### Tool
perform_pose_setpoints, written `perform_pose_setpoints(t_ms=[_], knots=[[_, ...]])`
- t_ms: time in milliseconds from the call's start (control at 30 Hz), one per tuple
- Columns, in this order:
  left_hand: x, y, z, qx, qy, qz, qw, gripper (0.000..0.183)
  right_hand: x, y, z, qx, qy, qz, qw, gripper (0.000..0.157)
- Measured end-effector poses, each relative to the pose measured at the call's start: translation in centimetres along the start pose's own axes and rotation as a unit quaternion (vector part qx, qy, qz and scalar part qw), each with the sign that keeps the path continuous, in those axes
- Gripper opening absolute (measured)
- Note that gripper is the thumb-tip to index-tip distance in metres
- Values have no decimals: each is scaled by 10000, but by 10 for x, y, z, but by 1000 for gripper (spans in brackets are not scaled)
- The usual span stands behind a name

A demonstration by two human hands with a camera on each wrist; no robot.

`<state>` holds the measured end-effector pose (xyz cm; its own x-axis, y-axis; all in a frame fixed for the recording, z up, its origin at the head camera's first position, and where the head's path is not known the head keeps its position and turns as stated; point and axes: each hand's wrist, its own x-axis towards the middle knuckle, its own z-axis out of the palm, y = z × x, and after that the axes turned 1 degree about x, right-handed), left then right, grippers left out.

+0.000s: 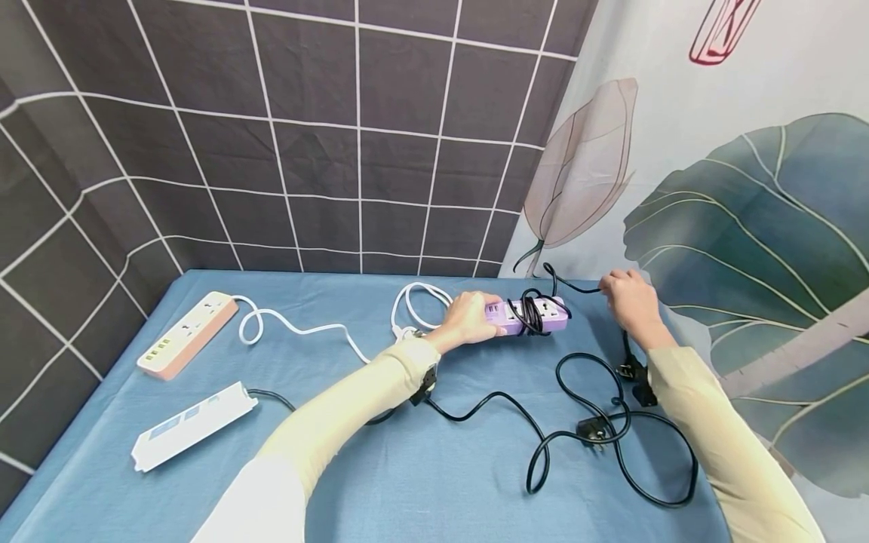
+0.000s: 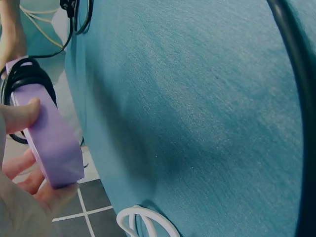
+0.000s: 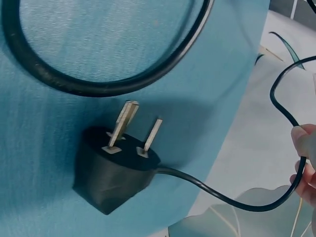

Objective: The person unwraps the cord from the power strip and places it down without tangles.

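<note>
My left hand (image 1: pixel 468 318) grips one end of a purple power strip (image 1: pixel 498 317), thumb on one side and fingers on the other. Several turns of black cord (image 1: pixel 532 313) are wound round the strip's middle. In the left wrist view the purple strip (image 2: pixel 54 133) is held off the blue cloth. My right hand (image 1: pixel 630 302) pinches the same cord at the strip's right, and a length runs in the air between them. From the right hand the cord drops to a black plug (image 3: pixel 116 168), its prongs facing up on the cloth in the right wrist view.
A white-and-orange power strip (image 1: pixel 188 335) and a white one (image 1: pixel 194 426) lie at the left. A white cable (image 1: pixel 308 330) crosses the back. Thick black cable (image 1: pixel 679 501) loops over the right front, around another plug (image 1: pixel 593 429). Tiled-pattern and leaf-print curtains stand behind.
</note>
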<state>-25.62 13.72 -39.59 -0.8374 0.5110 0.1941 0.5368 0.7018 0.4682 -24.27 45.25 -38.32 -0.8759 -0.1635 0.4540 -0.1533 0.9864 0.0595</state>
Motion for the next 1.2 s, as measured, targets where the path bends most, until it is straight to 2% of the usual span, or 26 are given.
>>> perform_pose_setpoints(t_ms=[167, 400, 800, 1067, 1200], knots=[[-1, -1, 0, 54, -273, 166, 9995, 52, 5, 2, -4, 29, 133, 172, 9998, 7], [1, -4, 0, 199, -468, 176, 9986, 57, 6, 2, -13, 75, 304, 424, 9986, 8], [6, -10, -1, 362, -511, 5, 9980, 57, 16, -5, -44, 441, 946, 615, 9926, 9], [5, -9, -3, 383, -513, 12, 9979, 54, 22, 1, -59, 509, 1200, 850, 9878, 14], [6, -8, -2, 344, -483, -98, 9982, 56, 24, 4, -67, 471, 1249, 866, 9873, 15]])
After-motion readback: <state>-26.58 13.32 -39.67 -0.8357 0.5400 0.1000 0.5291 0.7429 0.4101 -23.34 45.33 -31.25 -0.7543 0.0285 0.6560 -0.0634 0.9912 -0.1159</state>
